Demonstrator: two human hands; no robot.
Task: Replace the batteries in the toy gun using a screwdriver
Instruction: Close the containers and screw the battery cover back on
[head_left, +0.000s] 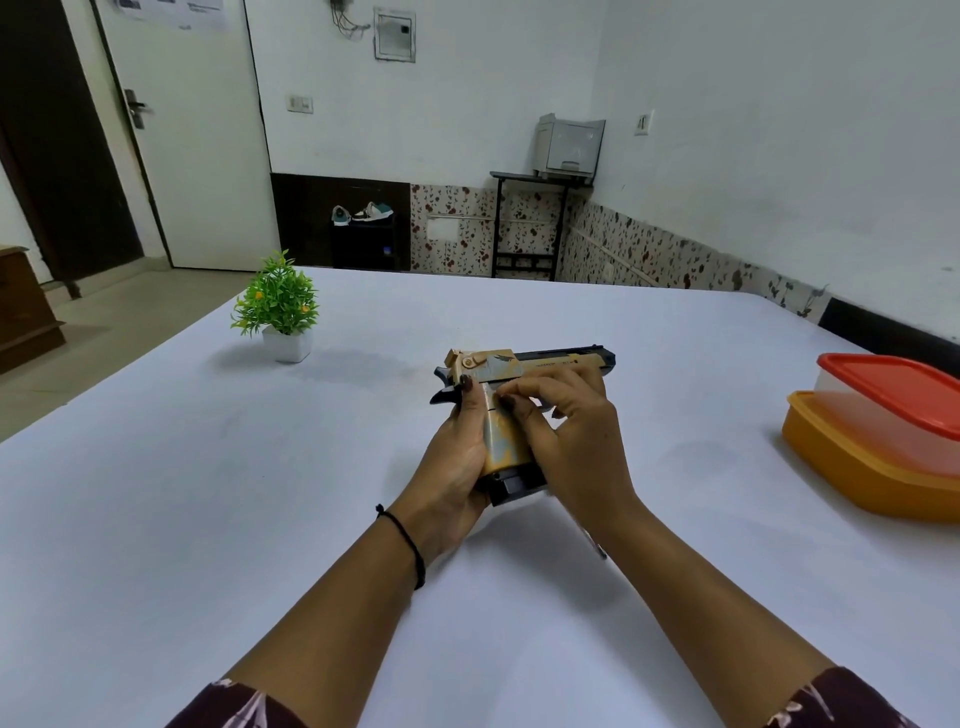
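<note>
"What are the fingers (519, 400) doing?"

"The right hand (576, 431) has them bent onto the grip's side panel. The left hand (457, 447) is wrapped round the grip, holding the toy gun (524, 364) just over the table (208, 493)."

"Batteries out?"

"None in sight, and the panel looks closed, so I'd say it's early. A thin tool, likely the screwdriver (597, 545), lies under the right wrist."

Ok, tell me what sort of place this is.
Probably a room in a home or small office: a white-covered table, shoes on a low rack by the wall, a printer on a black stand in the corner, and a white door.
</note>
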